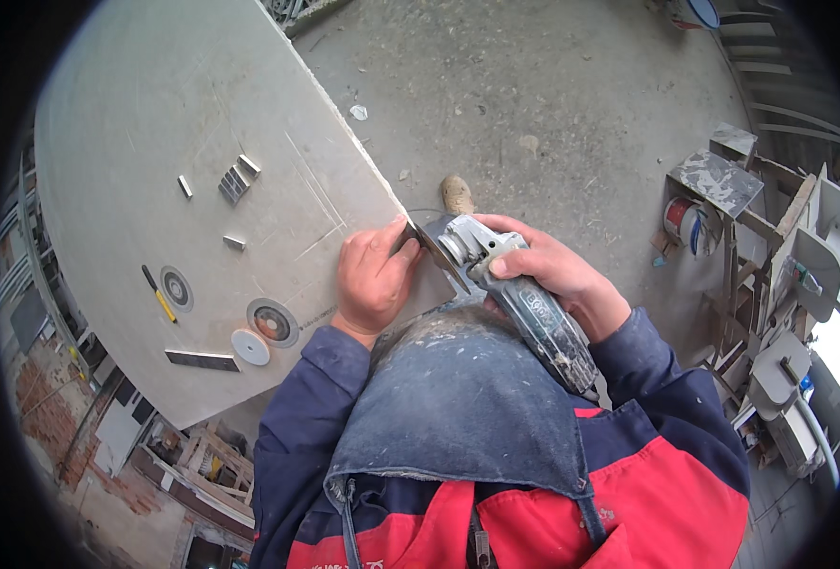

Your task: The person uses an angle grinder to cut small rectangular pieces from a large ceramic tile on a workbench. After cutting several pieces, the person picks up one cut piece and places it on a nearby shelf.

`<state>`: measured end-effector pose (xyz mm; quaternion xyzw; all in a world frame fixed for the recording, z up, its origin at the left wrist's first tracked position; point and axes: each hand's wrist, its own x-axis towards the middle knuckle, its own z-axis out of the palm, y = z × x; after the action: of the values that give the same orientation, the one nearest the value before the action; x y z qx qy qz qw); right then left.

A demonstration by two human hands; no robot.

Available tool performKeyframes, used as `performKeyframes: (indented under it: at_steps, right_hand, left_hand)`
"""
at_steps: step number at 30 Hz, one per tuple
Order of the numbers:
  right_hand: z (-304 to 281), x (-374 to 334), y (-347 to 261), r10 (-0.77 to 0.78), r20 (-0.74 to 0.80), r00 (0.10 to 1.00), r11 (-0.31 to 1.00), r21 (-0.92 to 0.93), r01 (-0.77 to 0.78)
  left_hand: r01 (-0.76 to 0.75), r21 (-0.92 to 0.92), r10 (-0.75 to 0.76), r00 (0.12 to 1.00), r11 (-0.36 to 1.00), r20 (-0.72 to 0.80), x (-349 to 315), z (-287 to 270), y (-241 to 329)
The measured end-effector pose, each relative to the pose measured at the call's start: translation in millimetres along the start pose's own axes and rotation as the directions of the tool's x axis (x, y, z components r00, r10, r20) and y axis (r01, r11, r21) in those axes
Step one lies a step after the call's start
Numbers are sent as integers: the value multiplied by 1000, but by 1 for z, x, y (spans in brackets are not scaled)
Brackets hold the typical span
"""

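Observation:
My right hand (564,275) wraps round the body of an angle grinder (541,327), its thin cutting disc (446,264) held upright beside the corner of the large grey slab table (154,123). At that corner my left hand (372,280) is closed, thumb and fingers pinching a small dark tile piece (408,233) close to the disc. Part of the piece is hidden by my fingers. Several cut tile pieces (234,186) lie further back on the slab, some in a tight row. A dark strip (202,360) rests near the slab's near left end.
Two dark-rimmed cutting discs (273,323), a white round disc (250,347) and a yellow-and-black utility knife (160,294) lie on the slab, left of my forearm. A splattered stand (716,180) and a bucket (683,220) are on the right. A shoe (457,194) shows on the floor ahead.

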<state>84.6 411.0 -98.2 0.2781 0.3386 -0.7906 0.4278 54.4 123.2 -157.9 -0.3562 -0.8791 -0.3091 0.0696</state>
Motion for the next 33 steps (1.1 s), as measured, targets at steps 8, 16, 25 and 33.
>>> performKeyframes:
  at_steps: [8,16,25,33]
  right_hand:
    - [-5,-6,6,-26,-17,1000,995,100,28]
    - [-1,-9,8,13,-68,998,997,78,-8]
    - [-2,-2,2,9,-38,999,994,106,-5]
    - [-1,-1,-1,-15,-27,1000,990,139,19]
  left_hand:
    - [32,5,-33,999,999,5,3,0,6]
    - [27,10,-27,999,1000,-20,2,6,6]
    - [42,-15,-42,999,999,-23,5,7,8]
    - [45,-28,-46,999,999,-22,6,6,11]
